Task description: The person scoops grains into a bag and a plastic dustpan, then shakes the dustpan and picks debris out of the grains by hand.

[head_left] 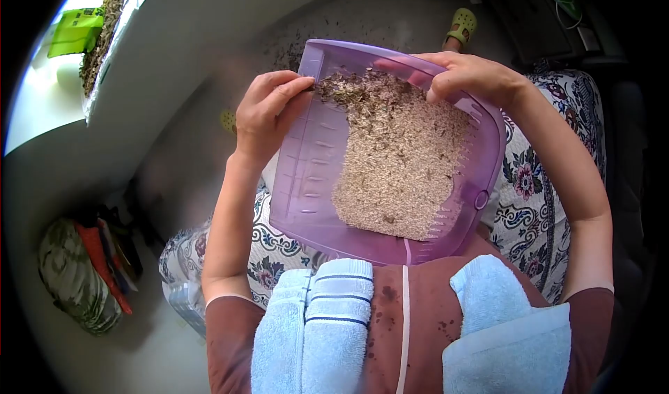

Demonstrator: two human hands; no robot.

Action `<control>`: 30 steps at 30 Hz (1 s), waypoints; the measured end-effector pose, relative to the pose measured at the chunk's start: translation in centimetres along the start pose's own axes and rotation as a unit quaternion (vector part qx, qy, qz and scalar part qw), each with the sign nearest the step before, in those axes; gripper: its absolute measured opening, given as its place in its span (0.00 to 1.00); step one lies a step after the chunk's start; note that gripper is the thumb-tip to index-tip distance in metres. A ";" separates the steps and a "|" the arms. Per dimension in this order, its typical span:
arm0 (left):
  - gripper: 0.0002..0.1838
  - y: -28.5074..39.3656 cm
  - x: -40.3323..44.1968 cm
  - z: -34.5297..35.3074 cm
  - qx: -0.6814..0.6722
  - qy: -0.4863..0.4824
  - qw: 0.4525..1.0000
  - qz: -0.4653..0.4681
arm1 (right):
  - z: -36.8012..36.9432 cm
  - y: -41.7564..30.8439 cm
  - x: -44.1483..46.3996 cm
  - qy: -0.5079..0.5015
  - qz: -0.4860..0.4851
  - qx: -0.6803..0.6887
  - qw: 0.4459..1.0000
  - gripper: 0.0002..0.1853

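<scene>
A translucent purple plastic scoop-shaped tray [300, 206] is held tilted above my lap. Pale small grains [390, 171] cover much of its bottom, and dark dry husks [376, 91] lie thickest along the far side. My right hand [467, 77] grips the far right rim, the thumb inside over the grains and the other fingers partly hidden by the wall. At the upper left edge is my left hand [272, 105], its thumb and forefinger pinched together beside the husks. What lies between those fingertips is too small to make out.
At upper left, a white surface [42, 112] carries a green packet [75, 32] and a heap of dark dry material [104, 39]. Dark bits litter the floor [293, 49] beyond the tray. Bags [77, 275] stand lower left. A foot in a yellow-green clog [463, 26] shows at the top.
</scene>
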State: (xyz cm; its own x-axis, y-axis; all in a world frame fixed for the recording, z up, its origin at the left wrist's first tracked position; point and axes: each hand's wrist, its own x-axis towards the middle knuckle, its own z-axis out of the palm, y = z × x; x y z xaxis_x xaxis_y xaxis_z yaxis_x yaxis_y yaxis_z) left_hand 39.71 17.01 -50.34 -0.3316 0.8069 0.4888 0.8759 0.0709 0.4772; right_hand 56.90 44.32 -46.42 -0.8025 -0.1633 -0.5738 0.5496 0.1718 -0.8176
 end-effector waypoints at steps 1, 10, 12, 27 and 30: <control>0.12 -0.9 -0.1 0.3 0.005 0.013 1.000 0.000 | -0.1 0.1 0.0 0.002 0.001 -0.006 1.000 0.41; 0.13 1.1 1.5 -1.1 -0.014 -0.014 0.996 -0.085 | -0.1 0.0 -0.1 0.011 -0.027 0.024 0.999 0.37; 0.14 3.2 2.2 -1.1 0.009 -0.057 0.998 -0.024 | 0.1 0.0 0.0 0.016 -0.038 0.028 0.999 0.36; 0.14 5.9 3.3 0.4 -0.015 -0.072 0.996 0.047 | 0.6 -0.2 -0.3 0.019 -0.057 0.005 0.998 0.35; 0.16 5.9 4.3 2.4 0.003 -0.073 0.989 0.126 | 0.9 -0.8 -0.3 0.012 -0.048 0.026 0.998 0.34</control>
State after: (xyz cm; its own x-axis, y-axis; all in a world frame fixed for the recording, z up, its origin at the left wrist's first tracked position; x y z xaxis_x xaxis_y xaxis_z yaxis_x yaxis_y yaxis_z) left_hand 44.26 22.34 -47.15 -0.0487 0.8760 0.4798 0.9266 -0.1398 0.3492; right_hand 56.88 43.36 -45.64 -0.8566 -0.1535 -0.4926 0.4814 0.1059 -0.8701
